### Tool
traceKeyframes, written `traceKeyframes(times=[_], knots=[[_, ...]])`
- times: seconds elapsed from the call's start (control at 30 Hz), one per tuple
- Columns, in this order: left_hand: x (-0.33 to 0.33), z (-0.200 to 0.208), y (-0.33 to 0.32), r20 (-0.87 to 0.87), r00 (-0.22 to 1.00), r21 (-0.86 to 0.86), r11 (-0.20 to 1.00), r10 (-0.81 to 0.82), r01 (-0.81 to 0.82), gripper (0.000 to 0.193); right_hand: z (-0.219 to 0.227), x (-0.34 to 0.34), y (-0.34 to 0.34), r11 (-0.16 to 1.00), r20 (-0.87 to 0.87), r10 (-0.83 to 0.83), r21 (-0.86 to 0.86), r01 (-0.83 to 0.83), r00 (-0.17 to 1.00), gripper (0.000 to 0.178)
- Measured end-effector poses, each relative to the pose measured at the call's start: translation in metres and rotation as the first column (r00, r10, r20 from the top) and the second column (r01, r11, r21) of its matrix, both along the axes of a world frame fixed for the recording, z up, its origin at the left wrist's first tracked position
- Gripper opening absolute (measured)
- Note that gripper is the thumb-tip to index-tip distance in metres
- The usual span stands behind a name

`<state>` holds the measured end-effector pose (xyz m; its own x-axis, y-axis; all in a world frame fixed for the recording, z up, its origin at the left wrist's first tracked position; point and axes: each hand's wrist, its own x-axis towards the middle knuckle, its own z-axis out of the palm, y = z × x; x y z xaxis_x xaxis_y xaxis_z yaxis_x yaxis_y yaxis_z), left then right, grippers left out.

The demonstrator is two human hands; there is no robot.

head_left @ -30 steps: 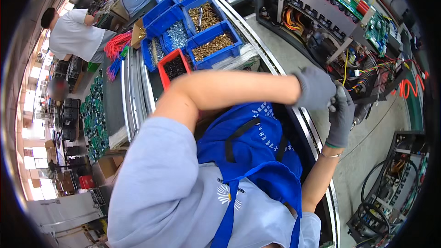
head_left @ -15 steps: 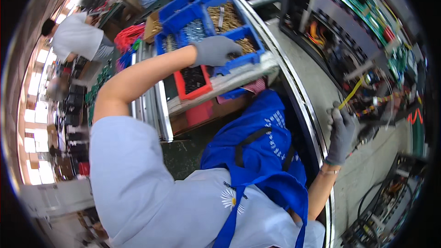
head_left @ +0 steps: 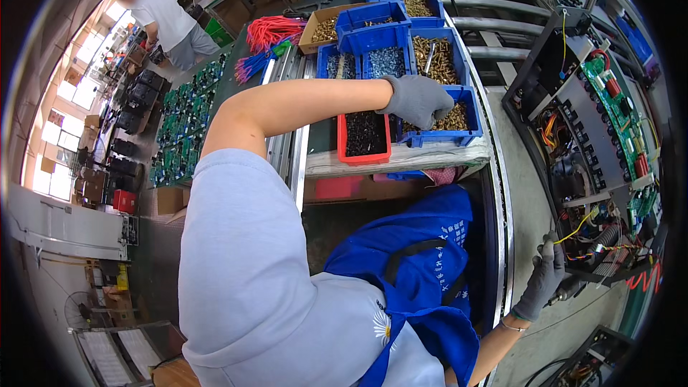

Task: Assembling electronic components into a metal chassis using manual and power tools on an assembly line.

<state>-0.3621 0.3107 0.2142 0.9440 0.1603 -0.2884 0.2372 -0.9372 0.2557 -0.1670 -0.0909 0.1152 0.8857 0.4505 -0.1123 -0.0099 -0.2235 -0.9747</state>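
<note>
My left hand [head_left: 419,99], in a grey glove, reaches across my body into a blue bin [head_left: 469,135] of small brass parts. Its fingers curl down among them, so whether they hold any is hidden. Beside that bin sits a red bin [head_left: 365,160] of dark parts. My right hand [head_left: 542,279], also gloved, is low on the right, closed around a dark tool handle [head_left: 571,288]. It rests at the lower edge of an open electrical chassis [head_left: 595,122] with green circuit boards and coloured wires.
More blue bins [head_left: 387,32] of brass and silver parts stand behind on the shelf, with red cable bundles [head_left: 276,29] to their left. Green circuit boards [head_left: 183,122] line a bench at far left, where another person [head_left: 168,18] works. A metal conveyor rail [head_left: 502,229] runs past my blue apron [head_left: 423,272].
My left hand left the chassis, swung left across my body and has come down into the bin of brass parts. My right hand has stayed by the chassis with the tool.
</note>
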Motion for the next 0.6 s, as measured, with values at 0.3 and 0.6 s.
traceKeyframes(times=[0.3, 0.6], knots=[[0.020, 0.023, -0.005, 0.132, 0.991, 0.160, 0.987, 0.007, -0.028, 0.023, -0.007, 0.010, -0.003, 0.989, -0.079, 0.055, 0.142, -0.043, 0.995, 0.031], [0.155, 0.038, -0.135, 0.503, 0.864, -0.552, 0.781, 0.033, 0.291, 0.020, -0.013, 0.014, -0.013, 0.983, -0.063, -0.044, 0.177, 0.054, 0.997, 0.027]])
